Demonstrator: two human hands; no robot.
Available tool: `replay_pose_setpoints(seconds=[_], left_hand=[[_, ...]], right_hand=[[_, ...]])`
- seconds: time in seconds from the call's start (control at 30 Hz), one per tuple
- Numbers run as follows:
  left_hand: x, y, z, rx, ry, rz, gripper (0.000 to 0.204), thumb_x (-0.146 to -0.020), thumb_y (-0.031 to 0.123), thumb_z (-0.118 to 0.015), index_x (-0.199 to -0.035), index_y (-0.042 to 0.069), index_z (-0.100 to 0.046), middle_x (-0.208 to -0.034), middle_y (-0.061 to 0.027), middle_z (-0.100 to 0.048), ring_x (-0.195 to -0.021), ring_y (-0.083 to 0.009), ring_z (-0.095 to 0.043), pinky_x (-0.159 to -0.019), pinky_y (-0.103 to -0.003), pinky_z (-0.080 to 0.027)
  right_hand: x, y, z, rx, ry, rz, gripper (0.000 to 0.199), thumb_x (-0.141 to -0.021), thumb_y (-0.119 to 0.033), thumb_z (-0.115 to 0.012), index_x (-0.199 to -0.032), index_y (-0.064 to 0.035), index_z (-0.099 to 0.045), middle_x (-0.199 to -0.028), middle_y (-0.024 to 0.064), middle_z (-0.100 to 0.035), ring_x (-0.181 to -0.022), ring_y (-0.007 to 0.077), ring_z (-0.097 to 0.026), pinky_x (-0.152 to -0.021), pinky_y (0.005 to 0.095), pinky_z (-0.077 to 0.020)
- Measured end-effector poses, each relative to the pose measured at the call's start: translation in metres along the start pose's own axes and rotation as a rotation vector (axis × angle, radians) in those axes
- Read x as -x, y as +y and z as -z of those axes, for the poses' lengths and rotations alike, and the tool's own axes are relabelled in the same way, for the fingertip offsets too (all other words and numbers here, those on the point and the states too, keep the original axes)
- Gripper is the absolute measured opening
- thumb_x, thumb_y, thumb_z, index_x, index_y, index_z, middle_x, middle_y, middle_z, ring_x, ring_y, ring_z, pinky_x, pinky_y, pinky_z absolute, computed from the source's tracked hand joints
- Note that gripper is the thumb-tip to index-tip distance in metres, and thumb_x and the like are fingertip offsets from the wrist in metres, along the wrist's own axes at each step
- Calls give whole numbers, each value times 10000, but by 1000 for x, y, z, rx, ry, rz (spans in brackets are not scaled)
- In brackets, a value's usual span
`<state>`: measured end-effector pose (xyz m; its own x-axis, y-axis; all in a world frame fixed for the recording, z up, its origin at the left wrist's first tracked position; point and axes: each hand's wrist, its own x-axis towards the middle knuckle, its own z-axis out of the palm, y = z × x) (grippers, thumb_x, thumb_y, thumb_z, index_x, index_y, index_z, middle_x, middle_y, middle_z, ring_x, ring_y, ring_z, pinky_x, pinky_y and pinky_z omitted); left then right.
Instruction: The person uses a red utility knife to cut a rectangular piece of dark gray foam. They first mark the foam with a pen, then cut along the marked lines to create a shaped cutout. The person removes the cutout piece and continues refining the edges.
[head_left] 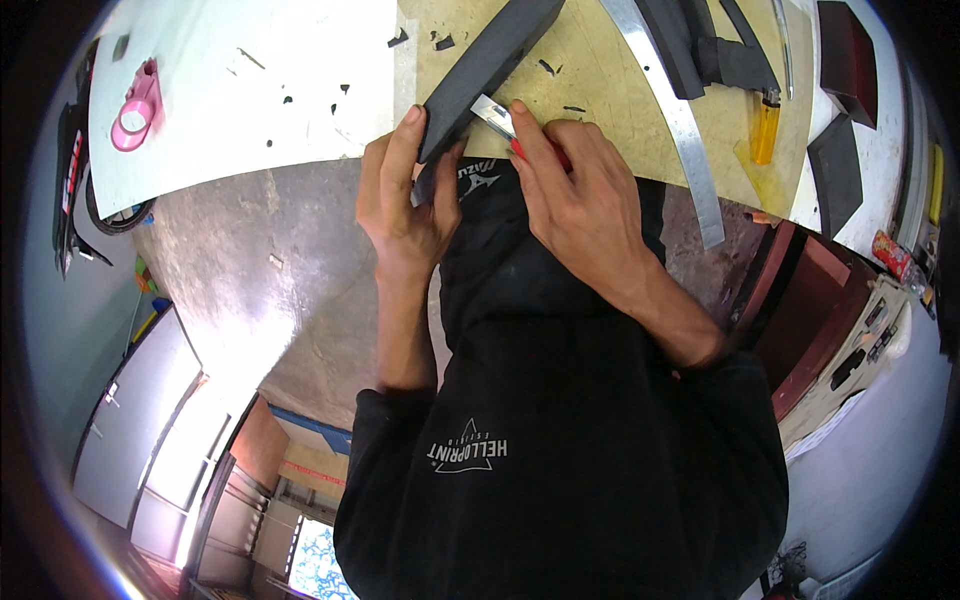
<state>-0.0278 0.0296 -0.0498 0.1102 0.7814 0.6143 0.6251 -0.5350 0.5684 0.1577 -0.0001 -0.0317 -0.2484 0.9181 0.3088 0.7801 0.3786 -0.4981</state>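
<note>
A long black foam block (490,68) lies slantwise over the table's front edge. Its near end is gripped by my left hand (408,190), fingers on its left side and under its end. My right hand (585,180) is closed round a red-handled utility knife (494,115), the forefinger stretched along it. The knife's silver front end rests against or just beside the block's right side; exact contact cannot be told. Small black foam scraps (445,43) lie around the block.
A curved-looking steel ruler (680,130) juts over the table edge at right. Beyond it are black foam pieces (735,62), a yellow lighter (764,128) and a dark red box (848,62). A pink tape dispenser (138,112) sits on the white tabletop (220,110) at left.
</note>
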Motion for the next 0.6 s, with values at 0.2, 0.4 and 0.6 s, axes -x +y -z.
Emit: replay_pose_setpoints(seconds=[0.2, 0.4, 0.6], left_hand=[[-1, -1, 0, 8, -9, 3, 633, -766, -128, -799, -1354, 23, -623, -955, -198, -703, -809, -283, -711, -707, -343, -568], [-2, 1, -1, 5, 0, 8, 624, -765, -123, -798, -1348, 15, -624, -964, -189, -712, -811, -290, -713, -713, -347, -573], [-1, 2, -1, -28, 1, 15, 611, -765, -113, -804, -1337, 8, -628, -1027, -194, -730, -843, -294, -725, -738, -342, -578]], right_hand=[[-1, -1, 2, -8, -11, -1, 548, -839, -34, -672, -1370, 73, -590, -931, 111, -531, -841, 274, -575, -720, 390, -508], [-1, -3, -2, -15, -22, -40, 521, -895, -88, -754, -1384, 27, -617, -939, 115, -558, -823, 270, -584, -727, 387, -507], [-1, -2, 1, -7, -6, -30, 521, -894, -84, -757, -1383, 32, -616, -933, 109, -554, -823, 265, -580, -732, 386, -502]])
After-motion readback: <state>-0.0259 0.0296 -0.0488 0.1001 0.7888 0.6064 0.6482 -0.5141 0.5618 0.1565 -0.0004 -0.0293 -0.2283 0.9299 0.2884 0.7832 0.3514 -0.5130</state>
